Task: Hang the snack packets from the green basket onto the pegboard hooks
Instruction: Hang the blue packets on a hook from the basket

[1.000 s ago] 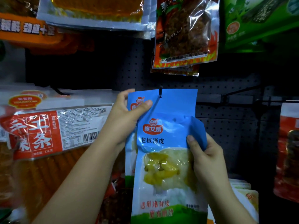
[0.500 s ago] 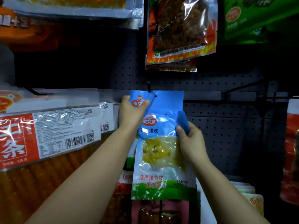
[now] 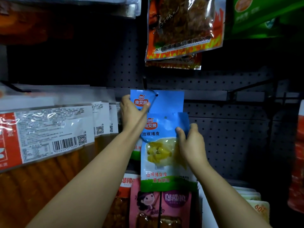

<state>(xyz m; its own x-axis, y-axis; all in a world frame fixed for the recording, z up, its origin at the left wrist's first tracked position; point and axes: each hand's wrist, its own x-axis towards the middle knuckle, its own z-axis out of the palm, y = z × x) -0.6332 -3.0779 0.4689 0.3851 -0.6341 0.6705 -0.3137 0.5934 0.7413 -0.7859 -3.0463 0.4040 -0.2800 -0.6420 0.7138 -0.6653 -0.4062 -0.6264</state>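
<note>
- left hand (image 3: 133, 111): fingers clamped on the upper left corner of the rear blue packet (image 3: 166, 102), thumb across the front near the red logo.
- right hand (image 3: 191, 143): fingers gripping the right edge of the front blue packet (image 3: 161, 155), thumb on the front face, other fingers curled behind the folded upper right corner.
- rear blue packet: upright against the pegboard (image 3: 230, 132); the punched hole near its top edge sits at the hook (image 3: 145, 83). whether the hook passes through the hole cannot be told.
- front blue packet: overlaps the lower part of the rear packet, slightly lower and to the right, with its hang hole visible and free of any hook. yellow contents show through its clear window; a green band runs along the bottom.
- below: a pink packet (image 3: 162, 209) with a cartoon figure hangs directly under the front blue packet.
- left: long orange packets with white barcode labels (image 3: 54, 130) hang in a row beside the left forearm.
- above: a flame-printed packet (image 3: 184, 27) hangs over the blue packets; a green packet (image 3: 266, 15) sits at the upper right.
</note>
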